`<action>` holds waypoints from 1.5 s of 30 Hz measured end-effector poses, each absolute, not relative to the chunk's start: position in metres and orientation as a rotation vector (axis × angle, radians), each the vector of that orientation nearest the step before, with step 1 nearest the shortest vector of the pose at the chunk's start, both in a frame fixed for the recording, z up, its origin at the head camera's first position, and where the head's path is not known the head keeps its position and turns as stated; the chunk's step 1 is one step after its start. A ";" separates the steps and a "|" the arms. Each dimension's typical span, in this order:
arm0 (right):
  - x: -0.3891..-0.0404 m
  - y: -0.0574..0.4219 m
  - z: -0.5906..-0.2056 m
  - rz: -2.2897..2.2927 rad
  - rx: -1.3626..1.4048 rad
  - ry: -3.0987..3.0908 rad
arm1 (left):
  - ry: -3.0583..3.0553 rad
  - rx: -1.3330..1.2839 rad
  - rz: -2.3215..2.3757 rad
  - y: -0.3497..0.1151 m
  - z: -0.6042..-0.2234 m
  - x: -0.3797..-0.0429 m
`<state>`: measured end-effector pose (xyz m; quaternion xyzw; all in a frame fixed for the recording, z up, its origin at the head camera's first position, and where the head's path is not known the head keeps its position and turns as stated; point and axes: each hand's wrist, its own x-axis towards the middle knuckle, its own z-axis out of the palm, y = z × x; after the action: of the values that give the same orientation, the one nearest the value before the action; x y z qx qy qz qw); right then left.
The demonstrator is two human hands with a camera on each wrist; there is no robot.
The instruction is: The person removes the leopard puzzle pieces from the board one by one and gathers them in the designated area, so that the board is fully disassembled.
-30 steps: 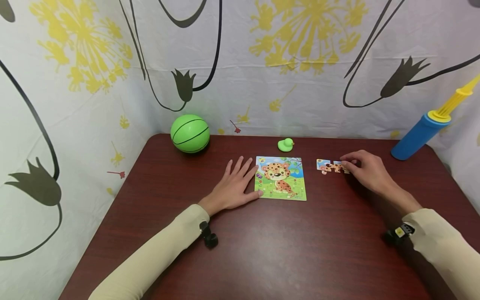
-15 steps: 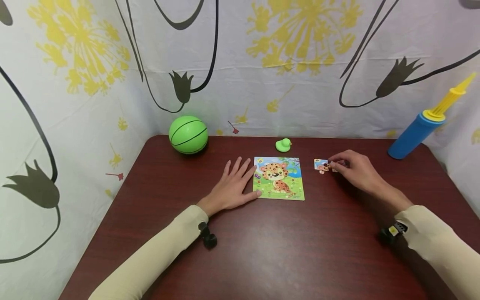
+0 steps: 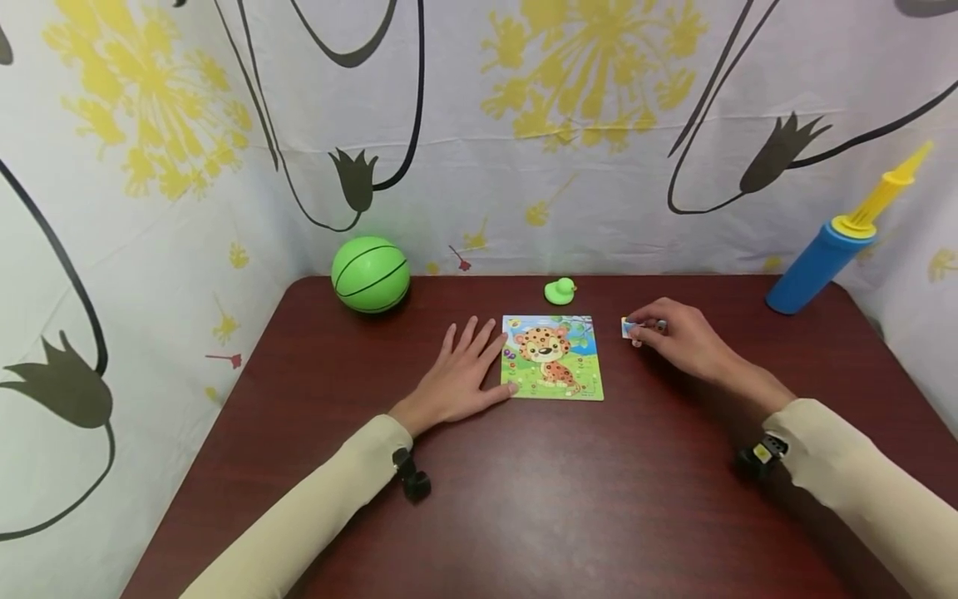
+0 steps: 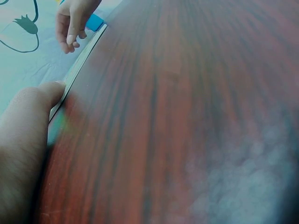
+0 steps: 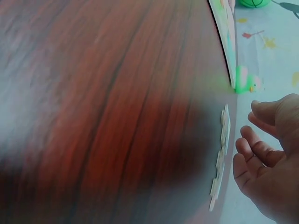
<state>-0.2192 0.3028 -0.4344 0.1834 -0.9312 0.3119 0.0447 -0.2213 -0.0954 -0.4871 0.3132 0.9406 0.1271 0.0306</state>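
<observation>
In the head view a square jigsaw puzzle point(image 3: 551, 358) showing a spotted leopard cub lies on the dark red table. My left hand point(image 3: 460, 374) is spread flat beside it, its thumb and fingertips at the puzzle's left edge. To the right, my right hand point(image 3: 684, 337) is over a row of loose puzzle pieces point(image 3: 627, 329), hiding most of them. From the right wrist, the joined pieces point(image 5: 223, 144) lie flat on the table. There the right hand's fingers point(image 5: 252, 163) are loosely bent above them with nothing between thumb and fingers.
A green ball point(image 3: 370, 274) stands at the table's back left. Behind the puzzle sits a small green toy duck point(image 3: 560, 291). A blue and yellow hand pump point(image 3: 816, 266) stands at the back right. Patterned white cloth point(image 3: 464, 166) hangs behind the table.
My right hand has moved left along the row of puzzle pieces, covering more of them. The left hand stays at the puzzle's edge. The head view has shifted slightly.
</observation>
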 end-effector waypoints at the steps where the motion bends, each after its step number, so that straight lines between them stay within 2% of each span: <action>1: -0.219 0.301 -0.434 0.949 0.568 -2.844 | 2.899 0.965 0.393 -0.096 -0.487 -0.221; 45: -0.227 0.248 -0.428 1.020 0.719 -2.945 | 2.907 0.962 0.352 -0.095 -0.487 -0.222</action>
<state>-0.2269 0.2478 -0.4283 0.2247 -0.9204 0.3187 -0.0285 -0.2219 -0.0950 -0.4870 0.3120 0.9427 0.1141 0.0298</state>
